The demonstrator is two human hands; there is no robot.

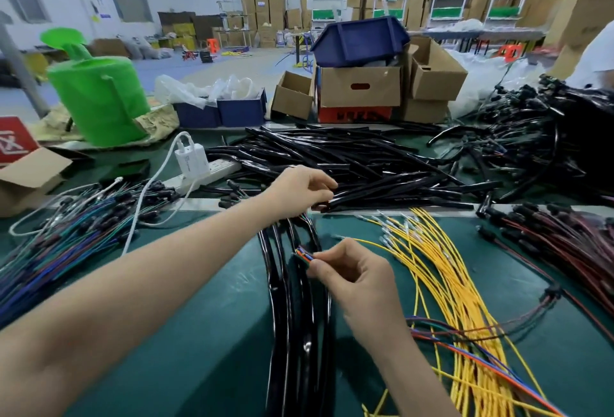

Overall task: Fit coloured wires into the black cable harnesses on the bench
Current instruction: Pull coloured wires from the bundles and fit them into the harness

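Centrally, right hand (352, 272) with thumb and forefinger pinched on a short tuft of coloured wire ends (303, 255) (orange, blue, green), remaining fingers curled loosely toward the palm. Tuft seated at the mouth of one black harness sleeve (299, 310), part of a glossy bundle laid lengthwise on the green counter (199, 333), from the near edge up to the left hand.

Farther out, left hand (304, 189) with fingers curled round the ends of black tubes at the near edge of a loose heap of black tubing (349, 157); number of tubes held not discernible.

Just right of the right hand, fanned yellow wires (448, 284) with metal terminals at their far ends, crossed near the wrist by a few red, blue and green strands (465, 343). Far left, sheaf of blue, green and purple wires (66, 237) with dark connectors; far right, red-and-black leads (564, 240).

Beyond the left forearm, white power strip (216, 171) carrying a white charger (192, 154).

Along the back of the counter: green watering can (99, 98), two blue trays (219, 111), cardboard boxes (360, 88) topped by a dark blue bin (358, 39), and, at the right, a tangled mound of black cables (548, 137) with connectors.
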